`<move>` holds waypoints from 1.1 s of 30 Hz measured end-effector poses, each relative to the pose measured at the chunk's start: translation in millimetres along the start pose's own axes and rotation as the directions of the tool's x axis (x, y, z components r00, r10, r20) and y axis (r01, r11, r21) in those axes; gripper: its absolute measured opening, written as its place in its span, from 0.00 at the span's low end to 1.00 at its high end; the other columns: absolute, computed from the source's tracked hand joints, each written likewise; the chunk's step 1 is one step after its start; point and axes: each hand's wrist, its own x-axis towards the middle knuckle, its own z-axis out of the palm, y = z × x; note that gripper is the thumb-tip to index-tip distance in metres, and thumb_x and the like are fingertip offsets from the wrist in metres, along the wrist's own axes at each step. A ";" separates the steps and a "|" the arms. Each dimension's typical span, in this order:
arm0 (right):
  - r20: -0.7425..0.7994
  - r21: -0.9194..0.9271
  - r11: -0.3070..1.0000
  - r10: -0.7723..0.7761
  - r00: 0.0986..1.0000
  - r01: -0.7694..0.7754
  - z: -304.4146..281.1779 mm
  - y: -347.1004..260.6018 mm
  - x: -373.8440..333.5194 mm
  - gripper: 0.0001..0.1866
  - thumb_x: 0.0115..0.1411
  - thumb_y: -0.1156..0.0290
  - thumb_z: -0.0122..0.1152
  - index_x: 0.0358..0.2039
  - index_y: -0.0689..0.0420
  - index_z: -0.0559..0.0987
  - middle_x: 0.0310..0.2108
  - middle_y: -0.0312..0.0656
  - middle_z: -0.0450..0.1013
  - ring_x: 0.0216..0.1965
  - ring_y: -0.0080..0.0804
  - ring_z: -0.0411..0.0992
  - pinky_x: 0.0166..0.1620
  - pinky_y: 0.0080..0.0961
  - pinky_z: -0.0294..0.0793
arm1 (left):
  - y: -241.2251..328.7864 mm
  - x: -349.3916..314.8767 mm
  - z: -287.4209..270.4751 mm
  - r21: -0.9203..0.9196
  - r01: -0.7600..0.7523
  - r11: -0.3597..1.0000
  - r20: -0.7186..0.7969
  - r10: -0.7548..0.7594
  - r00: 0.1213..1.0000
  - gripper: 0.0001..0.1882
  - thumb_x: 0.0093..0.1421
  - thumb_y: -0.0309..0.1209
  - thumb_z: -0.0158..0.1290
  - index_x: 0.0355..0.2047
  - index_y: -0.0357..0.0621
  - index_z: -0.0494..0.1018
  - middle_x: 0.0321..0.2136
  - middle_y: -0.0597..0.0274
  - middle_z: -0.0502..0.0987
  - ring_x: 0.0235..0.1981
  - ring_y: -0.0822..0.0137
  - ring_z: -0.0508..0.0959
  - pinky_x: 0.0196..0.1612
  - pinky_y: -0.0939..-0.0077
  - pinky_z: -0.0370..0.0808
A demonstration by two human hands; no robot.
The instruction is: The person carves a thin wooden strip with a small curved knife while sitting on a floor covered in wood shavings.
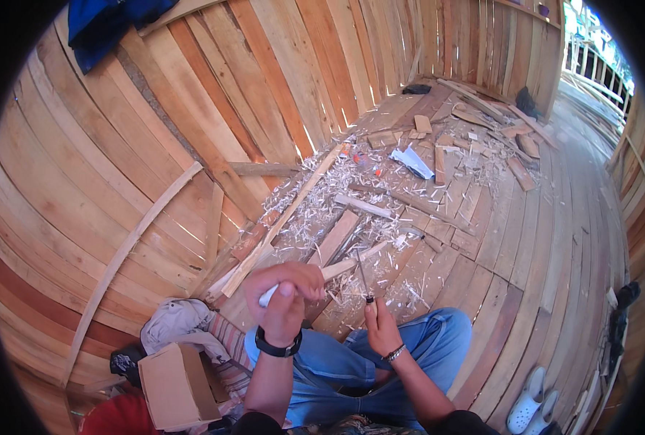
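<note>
- We seem to be in a rough timber room used as a makeshift woodworking space.
- Unpainted plank walls (83, 217) rise at our left and far side.
- Pale shavings (304, 206) and wood offcuts (519, 175) litter the board floor (514, 319) before us.

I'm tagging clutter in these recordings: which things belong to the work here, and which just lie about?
Work, it seems:
pale wood stick, in the left hand
thin-bladed tool, in the right hand

Probably just lying about:
cardboard box
pale clogs
grey cloth
</note>
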 end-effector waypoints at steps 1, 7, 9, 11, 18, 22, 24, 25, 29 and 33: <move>-0.037 -0.050 0.999 -0.022 0.999 0.020 -2.3 2.5 8.9 0.15 0.67 0.60 0.44 0.39 0.62 0.65 0.24 0.63 0.70 0.31 0.67 0.69 0.32 0.50 0.67 | -5.0 9.9 1.1 -0.002 0.011 1.000 0.002 -0.011 1.000 0.19 0.63 0.35 0.43 0.19 0.33 0.67 0.16 0.54 0.68 0.17 0.64 0.68 0.25 0.68 0.66; 0.017 0.272 0.961 0.036 0.999 -0.039 -10.9 -19.4 37.0 0.16 0.68 0.59 0.42 0.32 0.60 0.65 0.15 0.45 0.66 0.16 0.36 0.66 0.22 0.33 0.64 | -29.1 72.5 17.4 0.002 0.147 0.989 -0.104 -0.146 0.984 0.19 0.66 0.34 0.39 0.22 0.33 0.68 0.17 0.56 0.68 0.20 0.66 0.68 0.28 0.71 0.68; -0.085 0.205 0.976 -0.054 0.995 0.070 -9.2 -12.1 53.2 0.16 0.69 0.58 0.42 0.31 0.59 0.65 0.14 0.39 0.64 0.14 0.25 0.63 0.19 0.27 0.61 | -37.8 92.3 20.4 -0.001 0.123 0.992 -0.083 -0.122 0.989 0.20 0.66 0.34 0.39 0.22 0.33 0.67 0.17 0.56 0.67 0.20 0.67 0.68 0.28 0.73 0.68; -0.209 -0.035 0.977 -0.212 0.955 0.210 -6.3 6.7 71.8 0.16 0.69 0.58 0.42 0.31 0.58 0.64 0.13 0.34 0.62 0.13 0.17 0.61 0.17 0.22 0.58 | -43.0 104.1 21.1 -0.031 0.116 0.993 -0.046 -0.117 0.992 0.20 0.66 0.35 0.39 0.22 0.34 0.67 0.17 0.57 0.67 0.20 0.68 0.68 0.27 0.74 0.67; -0.192 -0.258 0.942 -0.268 0.944 0.215 -12.8 -12.5 98.1 0.18 0.68 0.58 0.41 0.31 0.61 0.66 0.15 0.43 0.65 0.17 0.33 0.68 0.23 0.31 0.65 | -50.0 117.2 16.3 -0.102 0.139 0.985 -0.043 -0.144 0.989 0.19 0.65 0.35 0.41 0.20 0.34 0.66 0.16 0.58 0.67 0.19 0.68 0.67 0.26 0.75 0.66; -0.052 0.110 0.994 -0.001 0.999 0.007 -23.7 -51.6 76.4 0.19 0.68 0.58 0.40 0.33 0.62 0.68 0.19 0.57 0.69 0.24 0.57 0.71 0.29 0.46 0.67 | -46.6 122.6 7.0 -0.088 0.125 0.988 -0.037 -0.128 0.991 0.19 0.64 0.35 0.41 0.20 0.34 0.66 0.16 0.58 0.67 0.19 0.68 0.67 0.26 0.75 0.65; -0.117 0.083 0.992 -0.083 0.990 0.093 -22.6 -53.3 77.8 0.19 0.68 0.57 0.40 0.33 0.62 0.68 0.18 0.53 0.69 0.22 0.49 0.70 0.27 0.41 0.67 | -42.5 115.8 9.5 -0.073 0.139 0.988 -0.024 -0.141 0.990 0.19 0.64 0.35 0.41 0.19 0.34 0.66 0.15 0.58 0.66 0.19 0.69 0.67 0.25 0.76 0.65; -0.184 -0.071 0.988 -0.150 0.972 0.139 -20.2 -22.7 92.1 0.19 0.68 0.57 0.40 0.32 0.61 0.68 0.17 0.49 0.68 0.20 0.41 0.70 0.25 0.37 0.66 | -45.0 117.2 17.6 -0.082 0.133 0.988 -0.015 -0.135 0.991 0.19 0.64 0.35 0.41 0.19 0.34 0.66 0.15 0.58 0.66 0.19 0.69 0.66 0.25 0.76 0.65; -0.146 -0.032 0.998 -0.050 0.988 0.046 -4.5 -22.3 87.2 0.18 0.68 0.59 0.40 0.32 0.62 0.68 0.18 0.52 0.68 0.21 0.47 0.70 0.26 0.39 0.67 | -47.2 109.3 2.9 -0.090 0.142 0.986 -0.013 -0.144 0.990 0.19 0.64 0.34 0.42 0.19 0.33 0.66 0.15 0.58 0.66 0.18 0.69 0.66 0.25 0.76 0.65; -0.206 -0.028 0.992 -0.127 0.970 0.124 -10.8 -50.0 76.2 0.18 0.68 0.58 0.40 0.33 0.63 0.68 0.18 0.52 0.68 0.21 0.50 0.70 0.27 0.42 0.67 | -42.2 110.0 5.7 -0.094 0.145 0.985 -0.035 -0.149 0.988 0.19 0.64 0.34 0.42 0.19 0.33 0.66 0.15 0.59 0.66 0.18 0.70 0.66 0.25 0.76 0.65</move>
